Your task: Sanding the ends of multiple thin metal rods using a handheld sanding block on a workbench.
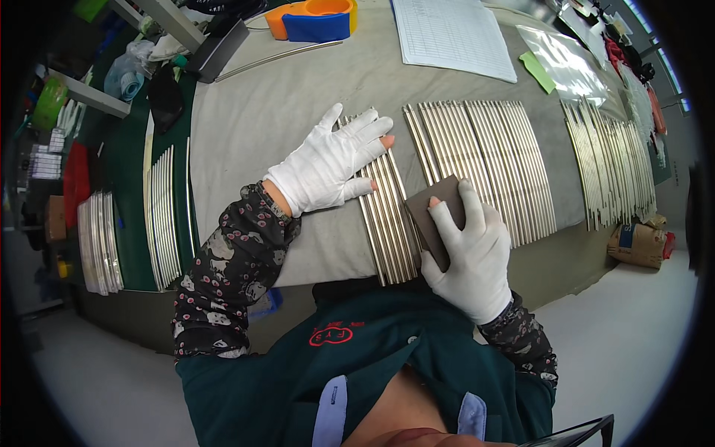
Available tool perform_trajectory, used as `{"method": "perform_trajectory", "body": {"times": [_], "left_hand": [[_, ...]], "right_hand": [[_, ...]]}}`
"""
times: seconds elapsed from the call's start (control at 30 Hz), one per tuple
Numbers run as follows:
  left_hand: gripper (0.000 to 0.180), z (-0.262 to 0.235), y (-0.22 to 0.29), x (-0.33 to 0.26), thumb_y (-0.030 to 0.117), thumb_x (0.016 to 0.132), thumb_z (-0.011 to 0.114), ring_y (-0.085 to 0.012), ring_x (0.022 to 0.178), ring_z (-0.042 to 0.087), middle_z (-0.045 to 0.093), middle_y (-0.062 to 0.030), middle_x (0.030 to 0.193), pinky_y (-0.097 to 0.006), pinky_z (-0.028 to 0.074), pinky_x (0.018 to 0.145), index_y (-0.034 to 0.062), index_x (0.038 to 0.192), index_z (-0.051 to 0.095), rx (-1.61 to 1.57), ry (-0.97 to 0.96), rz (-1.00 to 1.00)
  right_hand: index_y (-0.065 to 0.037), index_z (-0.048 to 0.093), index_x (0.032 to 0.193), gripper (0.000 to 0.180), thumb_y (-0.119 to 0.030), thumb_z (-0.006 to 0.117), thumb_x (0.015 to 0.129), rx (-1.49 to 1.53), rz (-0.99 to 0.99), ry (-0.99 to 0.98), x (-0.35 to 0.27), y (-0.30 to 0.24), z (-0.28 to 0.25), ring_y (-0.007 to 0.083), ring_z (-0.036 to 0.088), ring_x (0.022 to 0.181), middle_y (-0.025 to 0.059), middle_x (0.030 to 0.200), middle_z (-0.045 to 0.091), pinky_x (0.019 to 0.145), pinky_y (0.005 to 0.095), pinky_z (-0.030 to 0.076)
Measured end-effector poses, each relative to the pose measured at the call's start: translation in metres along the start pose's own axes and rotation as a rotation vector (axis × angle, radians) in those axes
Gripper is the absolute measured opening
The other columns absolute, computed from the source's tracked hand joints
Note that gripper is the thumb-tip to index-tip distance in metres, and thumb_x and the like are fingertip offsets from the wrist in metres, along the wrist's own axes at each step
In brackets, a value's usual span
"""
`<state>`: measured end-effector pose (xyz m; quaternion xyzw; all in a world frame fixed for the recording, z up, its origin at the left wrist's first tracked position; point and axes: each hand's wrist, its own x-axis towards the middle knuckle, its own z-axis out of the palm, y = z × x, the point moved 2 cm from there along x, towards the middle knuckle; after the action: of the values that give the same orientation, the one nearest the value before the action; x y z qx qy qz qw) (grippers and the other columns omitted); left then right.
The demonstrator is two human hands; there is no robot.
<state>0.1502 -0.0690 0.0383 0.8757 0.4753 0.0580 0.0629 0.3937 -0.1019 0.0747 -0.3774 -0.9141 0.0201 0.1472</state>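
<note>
A small row of shiny metal rods lies side by side on the grey cloth table in front of me. My left hand, in a white glove with bare thumb and index fingertips, rests across the upper part of these rods, fingers stretched out. Beside their right edge, my gloved right hand grips a flat, dark grey-brown block that looks like a sanding pad. Its lower end is partly covered by my fingers. Just beyond the block, a wider row of similar rods lies to the right.
More rods lie at the far right, and others at the left on a green surface. At the back are a lined paper sheet, an orange-and-blue holder, a thin bent rod and a green slip.
</note>
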Motion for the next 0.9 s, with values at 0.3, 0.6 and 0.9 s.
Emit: {"method": "perform_trajectory", "body": {"times": [0.3, 0.6, 0.9], "left_hand": [[0.072, 0.001, -0.004, -0.003, 0.035, 0.084, 0.063, -0.0372, 0.139, 0.031, 0.034, -0.0159, 0.151, -0.061, 0.022, 0.112, 0.0118, 0.146, 0.035, -0.053, 0.049, 0.018], [0.072, 0.0, 0.001, -0.001, 0.037, 0.085, 0.062, -0.0353, 0.141, 0.03, 0.032, -0.0154, 0.152, -0.058, 0.02, 0.113, 0.0106, 0.146, 0.034, 0.008, -0.024, -0.02], [0.068, -0.001, 0.003, 0.019, 0.051, 0.092, 0.046, -0.0349, 0.141, 0.029, 0.03, -0.0151, 0.153, -0.059, 0.017, 0.114, 0.0138, 0.148, 0.032, 0.067, 0.13, 0.056]], "right_hand": [[-0.006, 0.056, 0.123, 0.06, -0.027, 0.072, 0.069, -0.112, 0.017, -0.044, 0.053, -0.01, 0.02, 0.0284, 0.058, 0.084, 0.0277, 0.129, 0.048, 0.064, 0.0361, 0.05], [-0.012, 0.057, 0.124, 0.067, -0.024, 0.075, 0.06, -0.009, 0.057, -0.066, -0.016, 0.003, -0.011, 0.0347, 0.05, 0.101, 0.0236, 0.135, 0.042, 0.082, 0.0429, 0.044], [-0.013, 0.055, 0.128, 0.071, -0.021, 0.073, 0.059, 0.036, 0.138, -0.004, -0.036, 0.005, -0.011, 0.0362, 0.048, 0.108, 0.0211, 0.138, 0.041, 0.091, 0.0455, 0.042]]}}
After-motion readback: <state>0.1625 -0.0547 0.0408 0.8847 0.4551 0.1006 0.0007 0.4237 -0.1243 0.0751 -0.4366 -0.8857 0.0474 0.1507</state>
